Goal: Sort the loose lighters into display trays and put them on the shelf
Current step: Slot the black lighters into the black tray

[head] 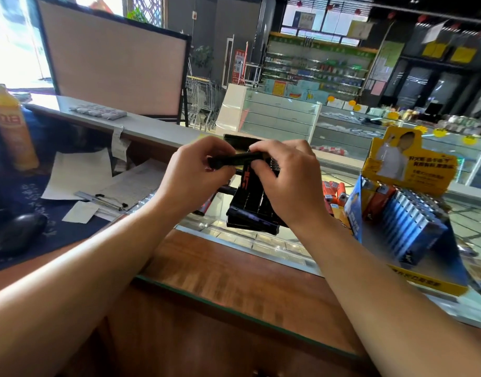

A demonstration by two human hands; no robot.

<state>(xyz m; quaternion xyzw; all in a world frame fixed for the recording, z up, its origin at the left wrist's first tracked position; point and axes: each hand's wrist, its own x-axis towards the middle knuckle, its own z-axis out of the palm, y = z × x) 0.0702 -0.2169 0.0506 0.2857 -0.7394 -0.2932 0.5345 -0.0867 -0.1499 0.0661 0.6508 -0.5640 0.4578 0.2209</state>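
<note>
Hands (196, 172) (285, 175) pinch lighter (234, 160) over tray (250, 197).

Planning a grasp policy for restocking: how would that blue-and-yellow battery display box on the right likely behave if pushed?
The battery display box is packed with rows of cells, so it is probably heavy for its size and would slide rather than tip. It sits on smooth glass counter, so it may skid easily. Its tall yellow card header looks thin and would likely flex if pushed there.
</note>
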